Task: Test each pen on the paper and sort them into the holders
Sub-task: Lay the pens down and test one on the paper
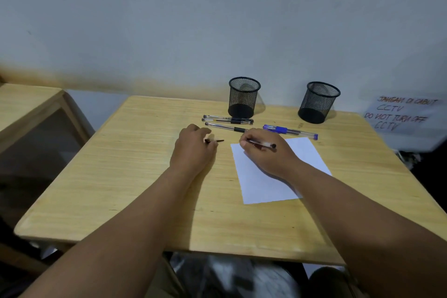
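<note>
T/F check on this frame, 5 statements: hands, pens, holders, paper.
1. The right hand holds a pen over the white paper. True.
2. The left hand is empty. False: it pinches a small dark pen cap.
3. Both mesh holders, the left holder and the right holder, already contain pens. False: no pens show in either.
4. A blue pen lies on the table just beyond the paper. True.
5. The black-grip pens lie on top of the paper. False: they lie on bare wood in front of the left holder.
</note>
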